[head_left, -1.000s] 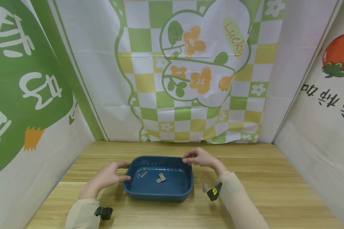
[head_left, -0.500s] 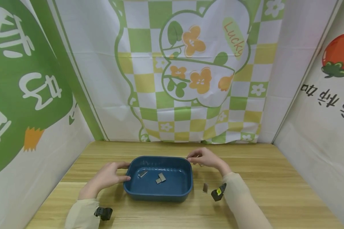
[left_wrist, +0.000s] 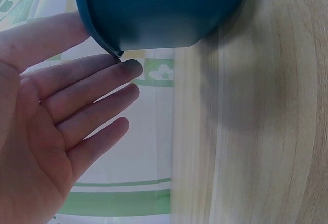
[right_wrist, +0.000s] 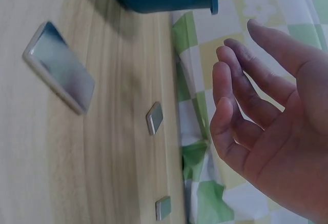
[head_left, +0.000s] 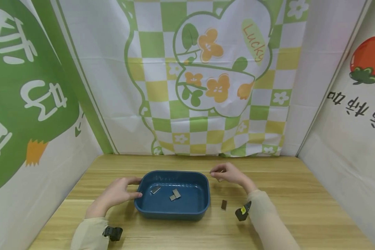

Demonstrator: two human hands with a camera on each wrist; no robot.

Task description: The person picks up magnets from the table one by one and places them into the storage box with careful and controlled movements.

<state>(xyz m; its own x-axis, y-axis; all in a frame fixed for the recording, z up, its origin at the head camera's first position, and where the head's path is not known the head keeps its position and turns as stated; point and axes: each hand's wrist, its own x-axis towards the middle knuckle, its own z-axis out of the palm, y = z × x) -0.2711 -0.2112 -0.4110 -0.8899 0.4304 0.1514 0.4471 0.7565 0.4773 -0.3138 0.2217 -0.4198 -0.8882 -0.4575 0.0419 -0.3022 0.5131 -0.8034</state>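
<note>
A dark blue tray (head_left: 206, 199) sits mid-table with three small metal plates (head_left: 176, 193) lying inside. My left hand (head_left: 134, 188) rests against the tray's left rim; the left wrist view shows its fingers (left_wrist: 97, 83) straight beside the tray wall (left_wrist: 159, 14). My right hand (head_left: 217, 173) hovers just right of the tray's back right corner, relaxed and empty, with its fingers (right_wrist: 233, 80) spread in the right wrist view. A small metal plate (head_left: 220, 180) lies under that hand, and another metal plate (head_left: 224, 205) lies nearer me.
The wooden table (head_left: 300, 194) is walled in by printed cloth panels (head_left: 206, 86) at the back and both sides. In the right wrist view three metal plates lie on the wood: a near plate (right_wrist: 60, 75), a middle plate (right_wrist: 155, 118) and a far plate (right_wrist: 163, 207).
My right hand left the tray's back rim and slid right, over the table beside the tray. The left hand and the tray stayed put.
</note>
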